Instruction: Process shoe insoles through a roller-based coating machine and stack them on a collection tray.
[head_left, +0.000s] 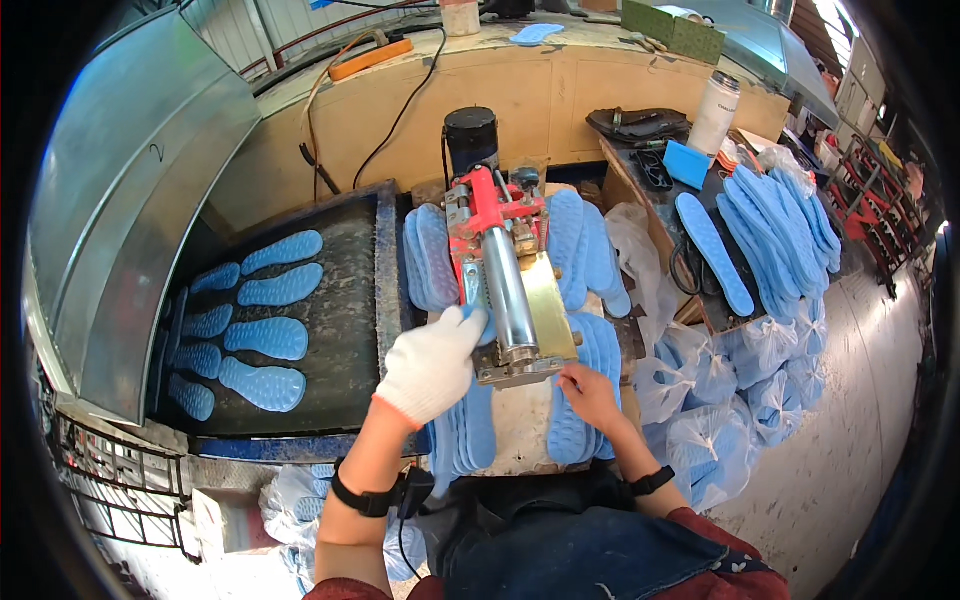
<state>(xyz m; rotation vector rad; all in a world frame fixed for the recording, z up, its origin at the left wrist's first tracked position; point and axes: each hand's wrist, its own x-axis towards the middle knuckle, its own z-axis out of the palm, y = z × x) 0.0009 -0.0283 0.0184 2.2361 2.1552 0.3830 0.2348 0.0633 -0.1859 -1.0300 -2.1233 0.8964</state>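
Note:
In front of me stands a red-framed machine with a shiny metal roller (510, 290) and a brass-coloured plate (550, 312) on its right. My left hand (430, 368), in a white knit glove, is closed at the roller's left side. Its fingertips pinch a blue insole (484, 326), partly hidden by the glove and the machine. My bare right hand (592, 398) is at the right of the machine's near end, fingers curled together by the metal end block (522, 372). Whatever it grips there is too small to make out. Stacked blue insoles (568, 240) lie around the machine.
At left, a dark conveyor belt (340, 350) carries several blue insoles (266, 340) beside a sheet-metal hood (150, 190). A side table at right bears more insoles (765, 235), a white bottle (714, 112) and a blue box (686, 164). Filled plastic bags (712, 440) sit below it.

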